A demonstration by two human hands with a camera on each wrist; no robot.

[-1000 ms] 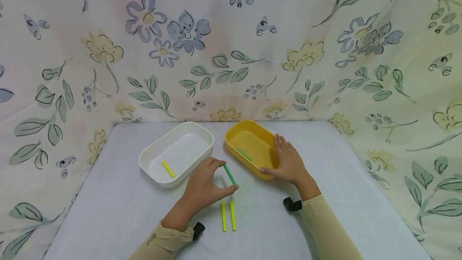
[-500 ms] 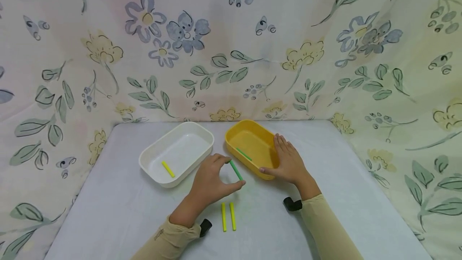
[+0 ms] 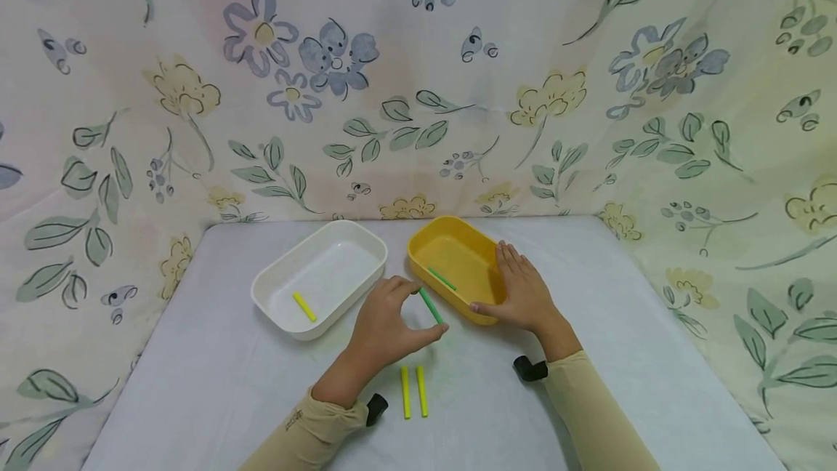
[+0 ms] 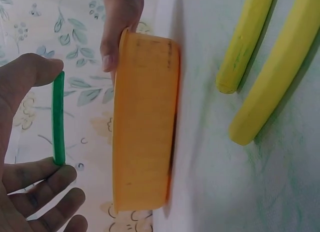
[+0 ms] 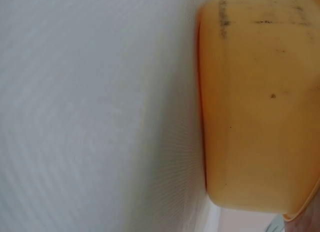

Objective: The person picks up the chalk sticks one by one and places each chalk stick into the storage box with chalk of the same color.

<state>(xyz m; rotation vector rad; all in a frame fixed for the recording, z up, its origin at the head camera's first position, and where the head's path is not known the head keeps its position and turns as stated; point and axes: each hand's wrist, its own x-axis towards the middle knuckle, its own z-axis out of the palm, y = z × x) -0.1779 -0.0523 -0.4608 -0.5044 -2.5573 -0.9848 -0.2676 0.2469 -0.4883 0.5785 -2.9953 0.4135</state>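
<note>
While it is pinched end to end between thumb and fingers, green stick: held by the left hand [image 3: 386,325], the green stick [image 3: 431,305] is lifted off the table and slanted, just beside the near wall of the yellow tray.
Left hand: curled round the stick, thumb at one end and fingertips [image 4: 47,179] at the other (seen most plainly from the left wrist, where the stick [image 4: 58,118] spans the gap).
Right hand: the right hand [image 3: 521,295] is laid flat against the far side of the yellow tray from the left hand, fingers straight, thumb pressed on the tray's near corner; nothing is gripped.
Yellow tray: the yellow tray [image 3: 480,315] is set between the two hands, touching the right one; a second green stick [image 3: 442,279] is lying inside it.
Yellow sticks: two yellow sticks [image 3: 413,391] are laid side by side on the table, just below the left hand, close to its wrist.
White tray: the white tray [image 3: 366,235] is placed beyond the left hand, on its outer side, with one short yellow stick [image 3: 304,306] in it.
Table: the table [image 3: 628,355] is covered in pale cloth, and flowered fabric [image 3: 418,78] is hung behind and at both sides.
</note>
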